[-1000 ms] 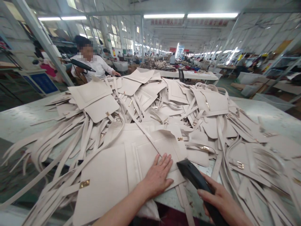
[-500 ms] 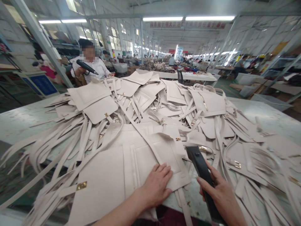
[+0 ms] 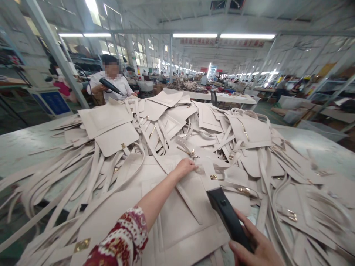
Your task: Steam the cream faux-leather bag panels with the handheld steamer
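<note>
Cream panel [image 3: 177, 225] lies near, atop the pile [image 3: 168, 118], mid-arrangement by my remote read — left hand [image 3: 186, 168], fingers curled, hold unclear; right hand [image 3: 253, 244] gripping black clipper-like tool [image 3: 227, 210]. Next calls for steadiness.

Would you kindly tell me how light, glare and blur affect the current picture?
Head view: the ceiling tube lights burn out to white; head view: the tabletop carries a pale sheen at left; head view: the beige panels near the right edge look smeared, while the black tool appears sharper.
</note>
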Motion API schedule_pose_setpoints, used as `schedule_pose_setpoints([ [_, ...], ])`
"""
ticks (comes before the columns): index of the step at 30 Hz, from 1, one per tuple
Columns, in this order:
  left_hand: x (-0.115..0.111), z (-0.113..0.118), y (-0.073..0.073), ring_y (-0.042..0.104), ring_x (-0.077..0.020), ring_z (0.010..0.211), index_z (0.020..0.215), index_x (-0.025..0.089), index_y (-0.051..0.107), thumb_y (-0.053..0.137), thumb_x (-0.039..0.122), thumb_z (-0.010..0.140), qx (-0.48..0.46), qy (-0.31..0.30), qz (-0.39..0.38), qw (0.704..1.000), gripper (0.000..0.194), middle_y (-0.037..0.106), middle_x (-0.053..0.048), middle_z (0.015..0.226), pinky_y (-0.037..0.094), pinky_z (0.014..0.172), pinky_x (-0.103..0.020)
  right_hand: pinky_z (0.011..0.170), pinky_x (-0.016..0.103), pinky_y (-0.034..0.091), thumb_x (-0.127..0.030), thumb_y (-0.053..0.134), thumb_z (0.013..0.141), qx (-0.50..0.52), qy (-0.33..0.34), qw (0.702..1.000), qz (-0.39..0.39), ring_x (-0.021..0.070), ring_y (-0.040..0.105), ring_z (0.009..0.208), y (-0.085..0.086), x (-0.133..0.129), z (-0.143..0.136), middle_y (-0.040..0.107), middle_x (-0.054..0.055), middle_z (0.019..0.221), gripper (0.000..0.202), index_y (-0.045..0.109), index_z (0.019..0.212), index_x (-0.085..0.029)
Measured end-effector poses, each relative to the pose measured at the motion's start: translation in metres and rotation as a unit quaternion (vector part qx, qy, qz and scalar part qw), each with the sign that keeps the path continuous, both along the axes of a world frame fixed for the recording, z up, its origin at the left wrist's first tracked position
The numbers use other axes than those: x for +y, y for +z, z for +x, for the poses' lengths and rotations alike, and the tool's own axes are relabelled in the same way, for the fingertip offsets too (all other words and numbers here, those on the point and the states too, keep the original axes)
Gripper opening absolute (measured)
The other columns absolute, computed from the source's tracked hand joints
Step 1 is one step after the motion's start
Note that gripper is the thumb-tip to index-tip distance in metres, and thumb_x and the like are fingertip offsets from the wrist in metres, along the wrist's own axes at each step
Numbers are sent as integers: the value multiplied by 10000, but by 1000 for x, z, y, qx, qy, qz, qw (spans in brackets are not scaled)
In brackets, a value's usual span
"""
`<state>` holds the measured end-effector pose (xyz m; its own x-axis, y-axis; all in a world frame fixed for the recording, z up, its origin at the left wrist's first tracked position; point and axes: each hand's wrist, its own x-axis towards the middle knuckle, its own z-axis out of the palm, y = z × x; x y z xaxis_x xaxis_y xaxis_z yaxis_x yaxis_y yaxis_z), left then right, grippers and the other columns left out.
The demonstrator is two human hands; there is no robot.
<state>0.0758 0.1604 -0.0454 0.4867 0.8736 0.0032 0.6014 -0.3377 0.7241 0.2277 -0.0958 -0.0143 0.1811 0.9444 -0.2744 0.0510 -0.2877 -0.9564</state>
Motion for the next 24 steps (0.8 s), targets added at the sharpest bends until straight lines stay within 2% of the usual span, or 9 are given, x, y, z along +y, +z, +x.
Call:
schedule_pose_setpoints([
  [2, 3, -2, -3, 331, -85, 461, 499, 127, 554, 530, 276, 665, -15, -8, -30, 999, 225, 316, 63, 407, 239, 479, -219, 362, 194, 375, -394, 623, 647, 14, 41, 999, -10, 103, 485, 395, -1, 19, -3, 600, -39, 581, 787, 249, 1296, -154],
  [5, 3, -6, -3, 322, -78, 468, 494, 127, 535, 510, 224, 644, -44, -29, -66, 996, 180, 341, 63, 431, 230, 477, -214, 325, 198, 379, -361, 619, 659, 26, 60, 998, -7, 119, 481, 362, -1, 49, -10, 526, -80, 468, 768, 246, 1305, -179],
  [10, 7, -11, -4, 294, -75, 463, 433, 124, 502, 514, 173, 604, -86, -49, -114, 988, 179, 321, 57, 411, 226, 473, -218, 300, 217, 404, -339, 617, 657, -7, 51, 999, 11, 122, 475, 329, 1, 91, -19, 512, -86, 469, 705, 305, 1271, -189],
  [14, 11, -14, -10, 382, -94, 492, 567, 101, 610, 488, 165, 637, -117, -49, -151, 980, 155, 450, 26, 464, 283, 494, -217, 317, 252, 442, -332, 612, 674, -6, 57, 998, 15, 142, 504, 352, 4, 109, -18, 512, -86, 496, 651, 326, 1250, -233],
  [18, 11, -16, -12, 428, -103, 524, 689, 97, 642, 482, 131, 644, -126, -57, -160, 977, 170, 500, 25, 521, 310, 525, -222, 339, 260, 459, -355, 605, 677, 22, 64, 998, 19, 146, 528, 376, 5, 114, -17, 500, -86, 531, 626, 332, 1229, -242],
  [21, 9, -17, -10, 396, -92, 507, 576, 108, 581, 506, 132, 658, -119, -63, -144, 980, 114, 437, 44, 483, 289, 521, -222, 321, 253, 444, -375, 616, 666, 26, 61, 998, -1, 144, 511, 354, 2, 101, -19, 491, -92, 493, 657, 316, 1232, -232],
  [24, 7, -16, -10, 353, -82, 478, 518, 131, 487, 547, 195, 707, -103, -68, -124, 985, 209, 384, 59, 477, 275, 509, -222, 295, 219, 407, -412, 620, 656, 28, 63, 997, -35, 130, 491, 331, -4, 78, -20, 511, -86, 479, 708, 288, 1250, -218],
])
